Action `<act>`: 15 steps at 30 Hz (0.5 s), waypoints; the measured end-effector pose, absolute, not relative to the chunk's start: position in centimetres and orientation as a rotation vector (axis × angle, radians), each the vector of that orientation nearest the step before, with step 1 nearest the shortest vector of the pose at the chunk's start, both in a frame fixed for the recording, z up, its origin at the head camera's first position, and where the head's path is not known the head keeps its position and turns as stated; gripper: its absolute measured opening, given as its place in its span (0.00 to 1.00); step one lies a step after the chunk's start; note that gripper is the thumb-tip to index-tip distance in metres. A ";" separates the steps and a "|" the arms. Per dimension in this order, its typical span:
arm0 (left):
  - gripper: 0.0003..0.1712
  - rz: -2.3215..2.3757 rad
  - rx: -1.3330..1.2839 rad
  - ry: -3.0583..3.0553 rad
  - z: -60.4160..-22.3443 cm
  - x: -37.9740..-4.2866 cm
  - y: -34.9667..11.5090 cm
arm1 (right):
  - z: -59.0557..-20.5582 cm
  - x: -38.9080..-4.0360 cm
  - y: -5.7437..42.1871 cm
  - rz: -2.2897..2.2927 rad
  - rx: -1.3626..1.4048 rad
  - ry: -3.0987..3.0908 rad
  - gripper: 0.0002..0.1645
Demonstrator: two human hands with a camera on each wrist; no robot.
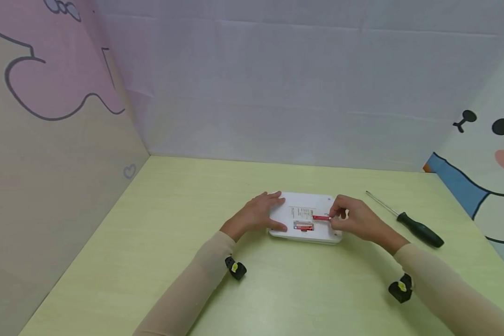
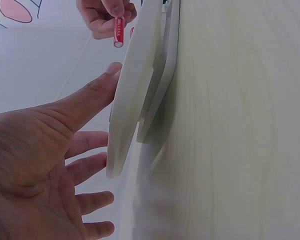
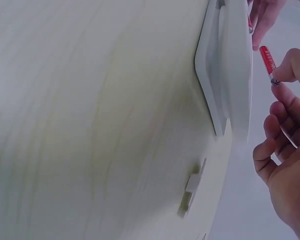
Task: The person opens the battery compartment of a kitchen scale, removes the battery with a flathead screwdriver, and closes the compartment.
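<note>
The person's right hand (image 1: 357, 219) is pinching a red battery (image 1: 321, 218) by its end over the white device (image 1: 308, 199), which is lying on the tabletop (image 1: 193, 200). The left hand (image 1: 258, 212) is spreading its fingers, touching the device's left end without gripping it. A second battery (image 1: 304, 228) is sitting in the compartment (image 1: 303, 223); a screwdriver (image 1: 407, 221) is lying near the right hand.

long beige sleeves (image 1: 189, 284), black wrist devices (image 1: 238, 272), apparently yellow markings (image 1: 402, 286)
</note>
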State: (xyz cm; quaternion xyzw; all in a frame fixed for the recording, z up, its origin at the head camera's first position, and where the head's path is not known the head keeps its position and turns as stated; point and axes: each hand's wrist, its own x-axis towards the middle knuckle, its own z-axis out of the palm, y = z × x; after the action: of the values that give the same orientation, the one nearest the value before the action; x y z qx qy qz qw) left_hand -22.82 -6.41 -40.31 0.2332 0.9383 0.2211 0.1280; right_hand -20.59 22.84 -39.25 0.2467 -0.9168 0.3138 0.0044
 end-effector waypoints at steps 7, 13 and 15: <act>0.52 0.649 0.680 2.730 -40.1 -22.9 -6.4 | -39.2 -20.1 26.3 0.908 0.602 -2.880 0.05; 0.51 0.628 0.670 2.725 -40.1 -22.8 -6.4 | -39.3 -19.2 28.7 0.823 0.471 -2.930 0.06; 0.51 0.627 0.670 2.722 -40.1 -22.8 -6.4 | -39.3 -19.0 29.3 0.784 0.435 -2.941 0.06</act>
State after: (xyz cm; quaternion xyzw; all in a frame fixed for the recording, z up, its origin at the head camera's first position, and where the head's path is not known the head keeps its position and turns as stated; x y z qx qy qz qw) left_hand -22.78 -6.40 -40.13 0.2313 0.9390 0.2164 0.1341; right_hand -18.97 29.32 -39.33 0.1415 -0.9559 0.2550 0.0336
